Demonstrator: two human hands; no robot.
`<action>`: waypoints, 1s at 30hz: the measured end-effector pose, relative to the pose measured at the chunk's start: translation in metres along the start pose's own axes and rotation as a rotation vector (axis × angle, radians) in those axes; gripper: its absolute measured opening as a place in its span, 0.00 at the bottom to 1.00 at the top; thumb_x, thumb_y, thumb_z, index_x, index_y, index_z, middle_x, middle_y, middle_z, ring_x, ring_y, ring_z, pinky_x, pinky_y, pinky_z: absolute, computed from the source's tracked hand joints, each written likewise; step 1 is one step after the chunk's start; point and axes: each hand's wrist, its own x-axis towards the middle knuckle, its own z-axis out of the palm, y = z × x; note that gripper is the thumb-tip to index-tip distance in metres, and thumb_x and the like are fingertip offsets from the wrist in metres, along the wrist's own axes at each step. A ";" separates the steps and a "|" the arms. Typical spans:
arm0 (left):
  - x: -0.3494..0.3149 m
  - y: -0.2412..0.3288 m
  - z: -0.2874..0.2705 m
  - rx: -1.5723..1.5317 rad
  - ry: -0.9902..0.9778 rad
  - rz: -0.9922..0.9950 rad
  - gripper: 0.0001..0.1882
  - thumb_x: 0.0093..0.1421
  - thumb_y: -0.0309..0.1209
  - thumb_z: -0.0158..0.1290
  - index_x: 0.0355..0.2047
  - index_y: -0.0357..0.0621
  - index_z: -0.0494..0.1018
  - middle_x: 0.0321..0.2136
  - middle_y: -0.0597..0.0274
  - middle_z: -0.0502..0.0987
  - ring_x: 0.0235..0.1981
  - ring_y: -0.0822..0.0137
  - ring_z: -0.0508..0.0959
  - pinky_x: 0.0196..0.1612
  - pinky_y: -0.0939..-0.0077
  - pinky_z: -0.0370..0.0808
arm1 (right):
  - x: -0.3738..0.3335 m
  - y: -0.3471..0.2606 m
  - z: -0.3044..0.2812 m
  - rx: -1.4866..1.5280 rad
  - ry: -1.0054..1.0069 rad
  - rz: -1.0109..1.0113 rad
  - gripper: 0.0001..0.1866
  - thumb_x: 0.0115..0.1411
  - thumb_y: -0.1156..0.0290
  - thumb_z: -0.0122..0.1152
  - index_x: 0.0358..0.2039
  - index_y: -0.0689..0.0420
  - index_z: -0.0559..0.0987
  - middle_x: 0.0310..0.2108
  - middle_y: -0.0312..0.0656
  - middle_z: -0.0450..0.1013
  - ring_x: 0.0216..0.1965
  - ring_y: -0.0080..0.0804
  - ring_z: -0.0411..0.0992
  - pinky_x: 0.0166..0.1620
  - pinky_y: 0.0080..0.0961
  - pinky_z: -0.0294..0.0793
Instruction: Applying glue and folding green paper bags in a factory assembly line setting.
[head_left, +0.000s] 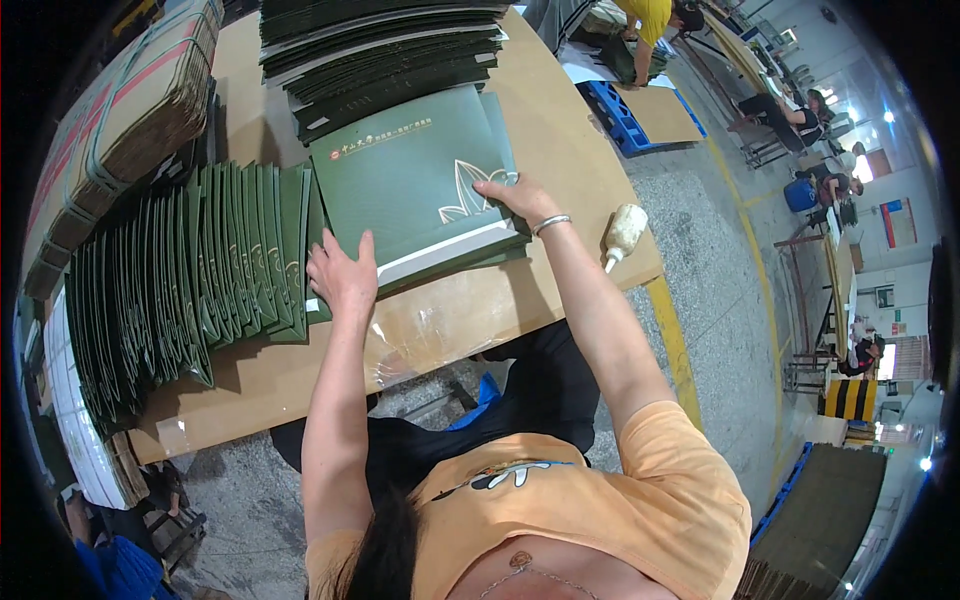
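A large green printed folder (400, 150) with a pale flower outline lies flat on a small stack of green folders in front of me. A white strip (445, 252) runs along its near side. My right hand (522, 198) grips its right edge, thumb on top and fingers partly hidden. At the near left corner is my left hand (342, 272), thumb and fingers apart, its fingertips between the stack and a leaning row of green folders (230, 250). Nothing shows in its grasp.
More dark green folders (390, 60) are piled at the far side of the brown table (570, 120). A white squeeze bottle (625, 232) lies near its right edge. Strapped bundles (130, 120) stand at the left. Beyond, a person in yellow (648, 25) works by a blue pallet (610, 115).
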 end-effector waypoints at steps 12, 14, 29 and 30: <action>-0.020 0.008 0.022 -0.201 0.058 0.293 0.42 0.61 0.52 0.49 0.64 0.31 0.55 0.66 0.32 0.48 0.69 0.38 0.45 0.70 0.49 0.40 | 0.008 0.054 -0.033 0.011 0.054 0.022 0.28 0.48 0.55 0.74 0.38 0.69 0.80 0.31 0.47 0.79 0.29 0.33 0.77 0.34 0.30 0.77; -0.016 0.009 0.028 0.010 0.079 0.084 0.48 0.59 0.56 0.51 0.65 0.29 0.52 0.66 0.32 0.50 0.69 0.38 0.44 0.70 0.50 0.39 | 0.012 0.055 -0.035 -0.082 0.084 0.040 0.26 0.49 0.55 0.73 0.35 0.68 0.80 0.30 0.46 0.79 0.27 0.31 0.77 0.33 0.29 0.76; -0.019 0.020 0.019 -0.288 -0.256 0.267 0.39 0.63 0.44 0.50 0.64 0.25 0.51 0.63 0.33 0.56 0.69 0.44 0.51 0.71 0.55 0.42 | 0.021 0.076 -0.045 -0.117 0.218 -0.093 0.35 0.47 0.49 0.72 0.41 0.70 0.77 0.39 0.56 0.78 0.42 0.44 0.78 0.46 0.35 0.77; -0.020 0.018 0.016 -0.279 -0.229 0.233 0.38 0.64 0.42 0.50 0.64 0.26 0.52 0.62 0.33 0.58 0.68 0.45 0.52 0.71 0.54 0.42 | 0.016 0.071 -0.040 -0.115 0.202 -0.096 0.35 0.47 0.49 0.72 0.41 0.70 0.77 0.39 0.56 0.78 0.42 0.44 0.78 0.46 0.35 0.77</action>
